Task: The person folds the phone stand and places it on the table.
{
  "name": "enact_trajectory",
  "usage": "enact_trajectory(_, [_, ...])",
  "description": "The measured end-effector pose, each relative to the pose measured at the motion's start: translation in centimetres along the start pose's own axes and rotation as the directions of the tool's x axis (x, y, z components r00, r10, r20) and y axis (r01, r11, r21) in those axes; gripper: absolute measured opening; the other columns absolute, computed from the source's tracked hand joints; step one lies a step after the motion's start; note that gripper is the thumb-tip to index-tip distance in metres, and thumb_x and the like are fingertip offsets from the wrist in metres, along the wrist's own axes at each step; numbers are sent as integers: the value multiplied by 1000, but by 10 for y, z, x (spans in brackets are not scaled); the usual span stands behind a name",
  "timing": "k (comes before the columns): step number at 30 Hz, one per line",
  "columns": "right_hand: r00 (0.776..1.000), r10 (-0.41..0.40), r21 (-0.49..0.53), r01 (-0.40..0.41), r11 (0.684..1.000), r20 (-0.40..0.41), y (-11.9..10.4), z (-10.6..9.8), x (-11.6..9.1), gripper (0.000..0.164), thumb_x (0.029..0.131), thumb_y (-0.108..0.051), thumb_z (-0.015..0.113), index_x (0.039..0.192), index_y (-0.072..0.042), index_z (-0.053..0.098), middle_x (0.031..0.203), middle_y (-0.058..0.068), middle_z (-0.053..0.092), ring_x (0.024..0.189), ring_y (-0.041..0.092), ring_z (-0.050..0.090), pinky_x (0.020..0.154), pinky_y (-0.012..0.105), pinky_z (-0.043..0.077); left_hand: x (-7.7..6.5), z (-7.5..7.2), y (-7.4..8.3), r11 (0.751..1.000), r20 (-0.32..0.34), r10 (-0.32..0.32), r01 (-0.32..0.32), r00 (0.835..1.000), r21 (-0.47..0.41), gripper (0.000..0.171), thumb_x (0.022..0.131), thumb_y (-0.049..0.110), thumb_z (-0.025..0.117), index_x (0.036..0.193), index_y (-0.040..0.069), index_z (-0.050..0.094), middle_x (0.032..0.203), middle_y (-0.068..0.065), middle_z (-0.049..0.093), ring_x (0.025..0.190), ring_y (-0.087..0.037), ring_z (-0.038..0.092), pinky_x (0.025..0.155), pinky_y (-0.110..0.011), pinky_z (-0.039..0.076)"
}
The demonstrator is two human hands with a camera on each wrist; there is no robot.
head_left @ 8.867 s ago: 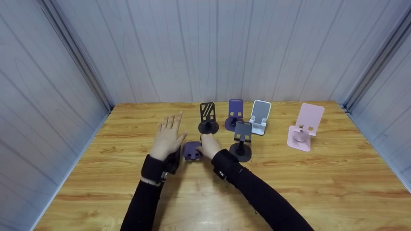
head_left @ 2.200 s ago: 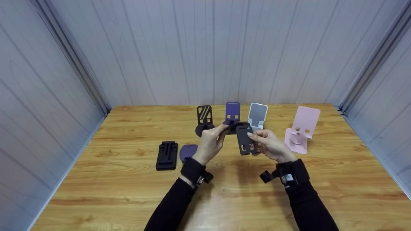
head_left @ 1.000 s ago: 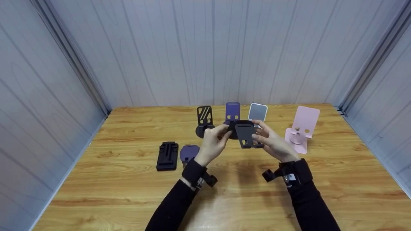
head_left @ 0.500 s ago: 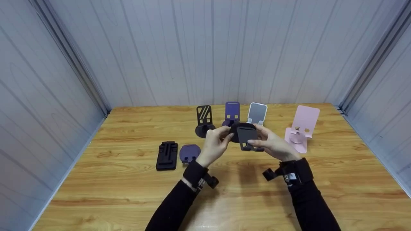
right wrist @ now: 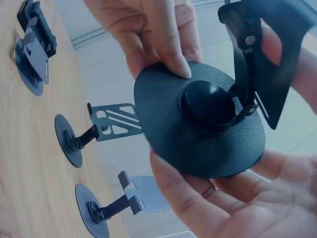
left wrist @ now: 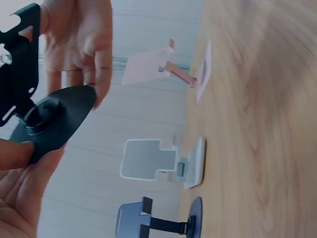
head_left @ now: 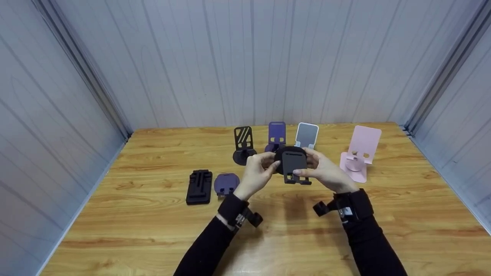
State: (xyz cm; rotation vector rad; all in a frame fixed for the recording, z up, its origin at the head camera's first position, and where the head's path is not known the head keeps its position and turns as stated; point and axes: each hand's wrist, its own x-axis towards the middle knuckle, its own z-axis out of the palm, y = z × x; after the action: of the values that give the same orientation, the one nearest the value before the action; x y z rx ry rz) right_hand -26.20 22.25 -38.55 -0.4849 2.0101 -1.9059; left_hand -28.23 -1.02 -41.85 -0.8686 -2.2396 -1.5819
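Raised above the table, a dark grey phone stand (head_left: 294, 163) is held between both hands. My left hand (head_left: 255, 176) pinches the edge of its oval base (right wrist: 158, 119), thumb on top. My right hand (head_left: 326, 172) steadies the far side of that base with its fingers, while its thumb lies on the front of the holder plate. In the right wrist view a short hinged arm (right wrist: 249, 64) joins base and plate, which stand at an angle to each other. Left of my left hand, a folded purple stand (head_left: 227, 183) and a folded black stand (head_left: 199, 188) lie flat.
Along the back stand a black slotted stand (head_left: 249, 142), an upright purple stand (head_left: 277, 130) and a white-and-grey stand (head_left: 307, 134). A pink stand (head_left: 365, 143) is farther right. Panelled walls (head_left: 230, 61) enclose the wooden table (head_left: 153, 237) at back and sides.
Earlier the dark grey stand stood on the table while my right hand touched the purple stand; both hands have since lifted it. Over the last second its plate has turned to face the head camera.
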Motion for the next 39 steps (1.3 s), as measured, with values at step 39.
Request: enact_trajectory(39, [999, -11, -4, 11, 1000, -37, 9, 9, 9, 79, 95, -2, 76, 158, 13, 31, 126, 13, 68, 108, 17, 71, 93, 30, 62, 2, -14, 7, 883, 209, -324, 374, 923, -282, 19, 97, 12, 77, 106, -4, 77, 88, -6, 77, 79, -10, 73, 79, -34, 66])
